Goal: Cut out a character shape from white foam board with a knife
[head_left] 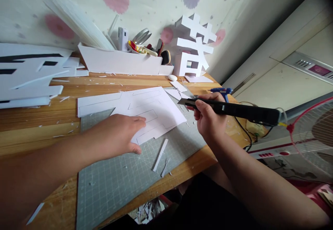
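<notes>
A white foam board piece (166, 114) with thin drawn or scored lines lies on a grey cutting mat (117, 185). My left hand (125, 133) rests over the board's near left part, fingers stretched out and holding nothing. Above the board's right side, my right hand (210, 115) grips a black utility knife (239, 112). Its blade is out and points left, apart from the board. A narrow white strip (160, 155) and a few thin offcuts lie on the mat near the board's front edge.
Stacked white cut sheets (28, 81) lie at the left. A white box (122, 62) of tools and a white built-up character (192, 50) stand along the wall. A blue glue gun (221, 90) and a fan (317, 133) are at right; a scrap bin (149, 211) sits below.
</notes>
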Demonstrator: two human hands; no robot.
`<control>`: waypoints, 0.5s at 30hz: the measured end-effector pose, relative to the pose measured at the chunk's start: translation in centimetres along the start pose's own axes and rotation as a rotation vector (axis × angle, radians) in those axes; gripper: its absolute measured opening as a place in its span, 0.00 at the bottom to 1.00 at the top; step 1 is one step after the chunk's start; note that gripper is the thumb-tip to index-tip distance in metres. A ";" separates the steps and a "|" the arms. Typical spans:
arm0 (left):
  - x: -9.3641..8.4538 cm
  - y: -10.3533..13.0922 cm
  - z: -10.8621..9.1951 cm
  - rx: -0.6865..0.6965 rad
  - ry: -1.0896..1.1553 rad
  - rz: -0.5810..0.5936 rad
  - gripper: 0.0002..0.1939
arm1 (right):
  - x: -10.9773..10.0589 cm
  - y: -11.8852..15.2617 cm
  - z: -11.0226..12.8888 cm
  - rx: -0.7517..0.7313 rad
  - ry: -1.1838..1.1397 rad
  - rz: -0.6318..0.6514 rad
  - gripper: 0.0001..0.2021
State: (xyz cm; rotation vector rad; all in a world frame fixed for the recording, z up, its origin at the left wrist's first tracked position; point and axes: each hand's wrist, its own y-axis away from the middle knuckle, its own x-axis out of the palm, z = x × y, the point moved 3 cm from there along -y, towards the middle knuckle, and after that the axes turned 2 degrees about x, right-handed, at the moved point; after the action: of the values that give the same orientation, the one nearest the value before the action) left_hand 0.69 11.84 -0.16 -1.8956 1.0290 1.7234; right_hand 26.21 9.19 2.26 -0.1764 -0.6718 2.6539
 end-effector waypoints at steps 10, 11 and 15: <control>1.3 0.3 -2.4 0.075 -0.235 -0.178 0.17 | 0.3 -1.3 -0.1 -0.021 0.004 -0.061 0.09; 1.4 0.2 -2.5 0.081 -0.253 -0.180 0.16 | 0.4 -1.4 -0.1 -0.009 -0.006 -0.064 0.09; 1.4 -0.1 -3.0 0.099 -0.297 -0.158 0.14 | 0.5 -1.5 -0.1 0.036 -0.004 -0.077 0.09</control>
State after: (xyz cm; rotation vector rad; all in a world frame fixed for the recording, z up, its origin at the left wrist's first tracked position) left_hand 2.84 9.41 -1.01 -1.5559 0.8133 1.7602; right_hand 26.25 10.61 2.88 -0.1327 -0.6195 2.5915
